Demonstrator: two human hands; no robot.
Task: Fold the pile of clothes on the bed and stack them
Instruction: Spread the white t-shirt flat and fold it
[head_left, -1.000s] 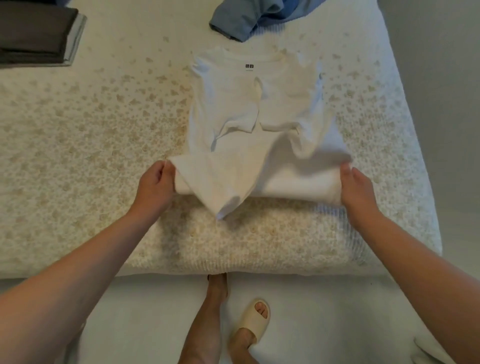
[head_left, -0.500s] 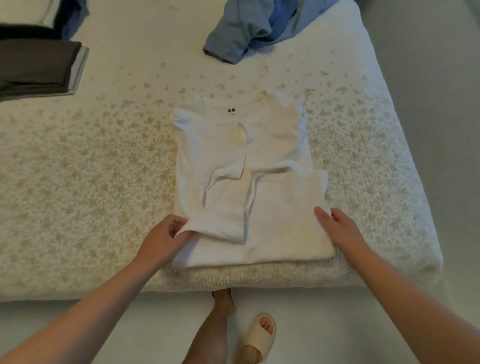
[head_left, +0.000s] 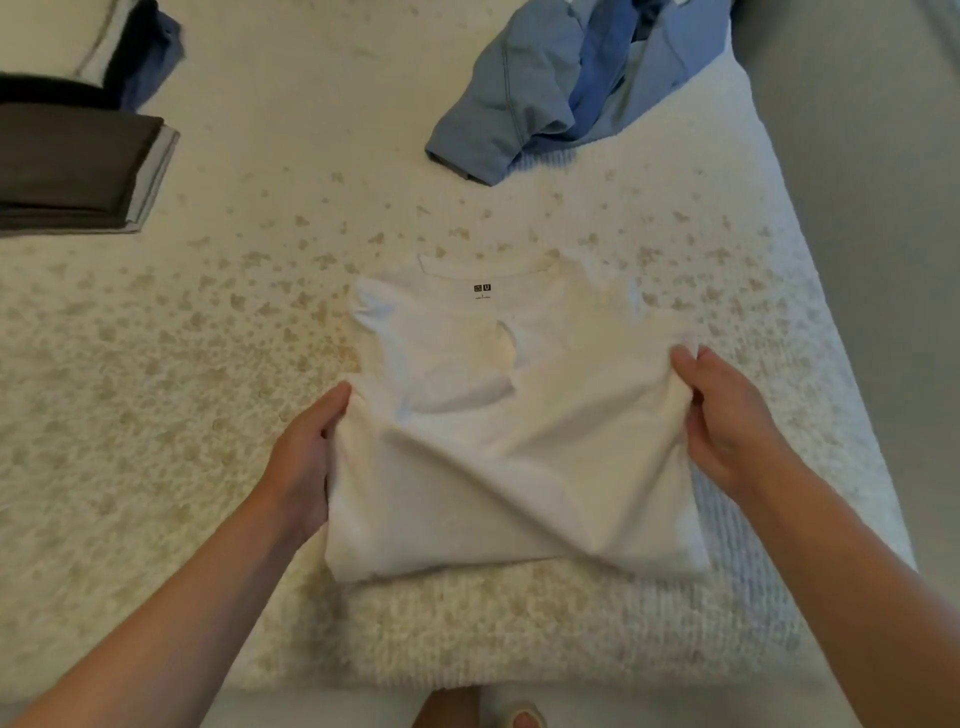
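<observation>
Change: half a second ago your hands were low on the shirt near the bed's edge; both have since climbed, carrying the bottom half up toward the collar.
White T-shirt (head_left: 498, 447): centre of the frame, on the near part of the bed, collar and label pointing to the top, sleeves tucked in; the lifted lower half sags in diagonal creases between your hands.
Left hand (head_left: 304, 457): at the shirt's left edge, fingers curled round the cloth with the thumb on top.
Right hand (head_left: 727, 415): at the right edge, pinching the fabric between thumb and fingers; how many layers it holds I cannot tell.
Bed (head_left: 182, 415): cream cover with a tan speckled pattern.
Folded stack (head_left: 78, 166): dark brown and grey pieces, upper left of the frame, well apart from the shirt.
Blue clothes (head_left: 561, 88): unfolded heap at top centre-right.
Risk: the slack across the middle could set as a crease if you lay it down uneven; one hand leading would skew the fold, and a loose pinch could let an inner sleeve slide out.
</observation>
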